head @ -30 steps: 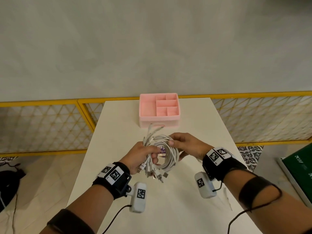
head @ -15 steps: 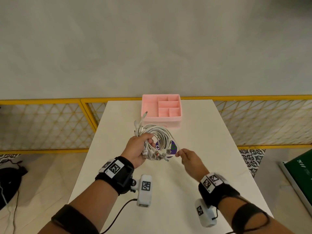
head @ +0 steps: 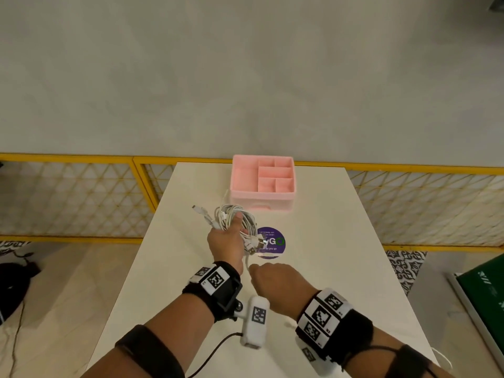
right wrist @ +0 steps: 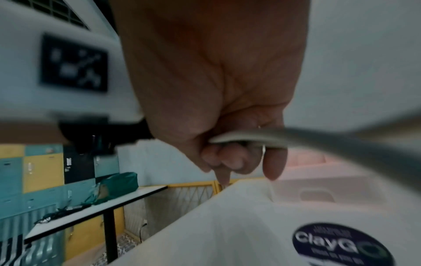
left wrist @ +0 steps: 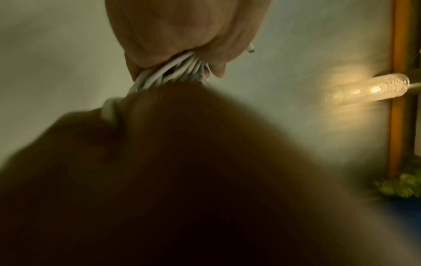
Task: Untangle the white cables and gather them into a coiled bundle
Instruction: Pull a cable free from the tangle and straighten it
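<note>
While the white cables (head: 236, 219), light, limp and springy, sit coiled in the left hand (head: 225, 242) clenched round them just before the pink organizer (head: 263, 184), the right hand (head: 275, 285) pinches one strand nearer the body, best gripped at the gathered loops.

My head camera looks forward and down over the table (head: 313, 268). My wrist cameras sit close behind each palm; the right one shares the purple sticker (right wrist: 341, 246) with it.
</note>
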### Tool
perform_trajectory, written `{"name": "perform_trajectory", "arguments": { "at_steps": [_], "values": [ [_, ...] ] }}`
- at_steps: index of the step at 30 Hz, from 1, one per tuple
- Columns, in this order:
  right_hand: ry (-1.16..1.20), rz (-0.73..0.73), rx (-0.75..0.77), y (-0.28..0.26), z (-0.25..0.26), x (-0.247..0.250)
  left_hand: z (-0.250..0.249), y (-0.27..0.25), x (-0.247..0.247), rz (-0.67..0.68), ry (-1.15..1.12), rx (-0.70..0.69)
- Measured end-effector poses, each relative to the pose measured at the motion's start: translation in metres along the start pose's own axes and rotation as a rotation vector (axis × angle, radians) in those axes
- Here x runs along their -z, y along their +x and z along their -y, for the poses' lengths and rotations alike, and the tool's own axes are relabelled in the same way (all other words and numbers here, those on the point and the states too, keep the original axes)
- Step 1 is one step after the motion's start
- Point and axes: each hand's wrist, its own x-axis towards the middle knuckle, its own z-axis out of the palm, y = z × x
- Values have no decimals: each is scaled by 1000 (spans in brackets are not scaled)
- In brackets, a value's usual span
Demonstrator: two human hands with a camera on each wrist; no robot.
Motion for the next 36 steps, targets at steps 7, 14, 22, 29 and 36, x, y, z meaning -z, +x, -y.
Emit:
{"name": "perform_trajectory", "arguments": {
  "at_steps": [7,14,22,29,36],
  "values": [
    [-85,-73,-25,0,0,48,8,-5,4,102,9,-76],
    [-14,12,-65,-6,13,29,8,1,3,75,1,-86],
    [332,147,31,9,-19,85,32,-3,12,487,276,-43],
    [501,199,35,25,-52,99,22,-26,9,740,88,193],
    [492,211,54,29,-70,102,18,-32,21,1029,301,179]
  ]
}}
